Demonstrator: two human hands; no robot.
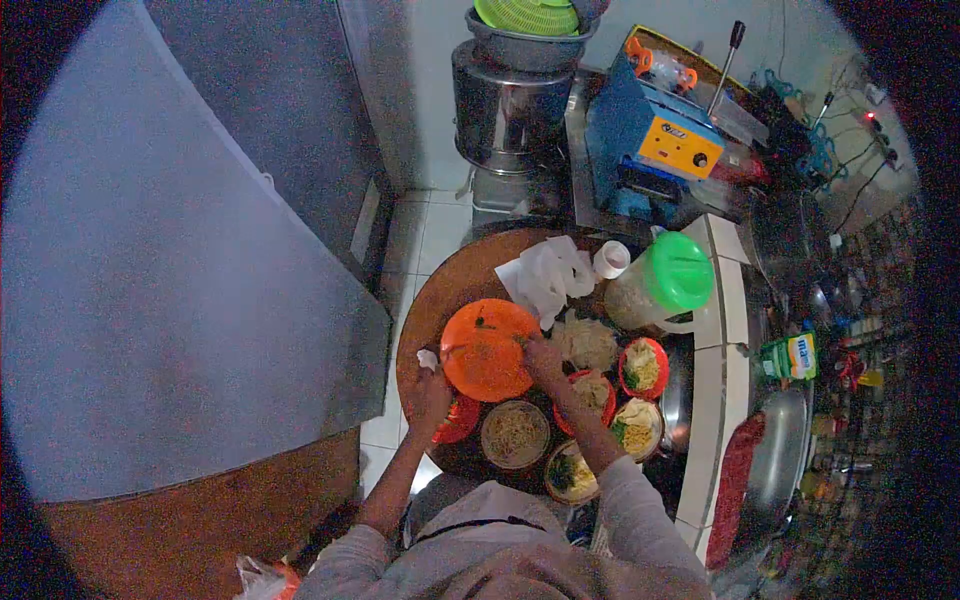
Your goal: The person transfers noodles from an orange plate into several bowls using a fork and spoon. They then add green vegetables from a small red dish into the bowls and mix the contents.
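Over the round table is an orange plate (488,350) with some small dark bits on it. My right hand (545,363) grips its right rim with closed fingers. At the plate's lower left edge, my left hand (431,393) is closed, with a crumpled white tissue (428,359) at its fingertips; whether it also grips the rim is hard to see. A red bowl (460,420) is partly hidden below my left hand. Beside it sits a bowl of bean sprouts (515,435). Several bowls of noodles and greens, including a red bowl (643,368), stand to the right, partly behind my right forearm.
White plastic bags (550,278) lie at the table's (430,290) back, near a white cup (611,259) and a green-lidded container (680,272). A tiled ledge (708,380) borders the right side. Behind stand a blue sealing machine (650,150) and a steel pot (510,110).
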